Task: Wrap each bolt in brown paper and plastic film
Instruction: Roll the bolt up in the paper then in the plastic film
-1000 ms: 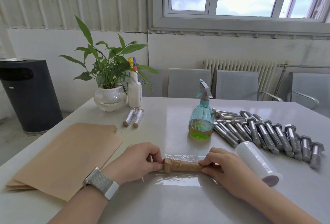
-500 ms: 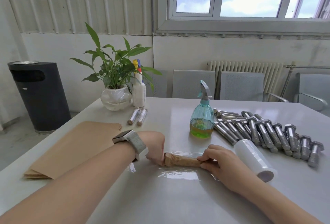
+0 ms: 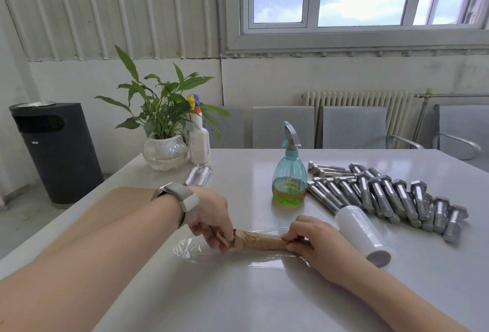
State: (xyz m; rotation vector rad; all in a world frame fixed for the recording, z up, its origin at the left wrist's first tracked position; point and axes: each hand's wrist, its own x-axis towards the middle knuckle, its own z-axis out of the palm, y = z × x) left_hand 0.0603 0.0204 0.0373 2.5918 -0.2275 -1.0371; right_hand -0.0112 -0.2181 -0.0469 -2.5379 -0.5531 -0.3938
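A bolt wrapped in brown paper (image 3: 260, 241) lies crosswise on a sheet of clear plastic film (image 3: 190, 248) near the table's front. My left hand (image 3: 211, 219) pinches its left end, wrist turned over with the watch facing up. My right hand (image 3: 315, 241) pinches its right end. A white roll of plastic film (image 3: 362, 235) lies just right of my right hand. Several bare steel bolts (image 3: 383, 194) lie in a heap at the right. A stack of brown paper sheets (image 3: 119, 202) lies at the left, partly hidden by my left forearm. Two wrapped bolts (image 3: 198, 175) rest beside the plant.
A teal spray bottle (image 3: 290, 173) with green liquid stands behind the wrapped bolt. A potted plant (image 3: 164, 146) and a white spray bottle (image 3: 199, 138) stand at the table's far left. A black bin (image 3: 55, 151) stands on the floor at left; grey chairs (image 3: 354, 126) line the far side.
My left wrist has turned over and the forearm has swung across the brown paper stack, twisting the left end of the paper-wrapped bolt. My right hand stays on the right end. The view has tilted up.
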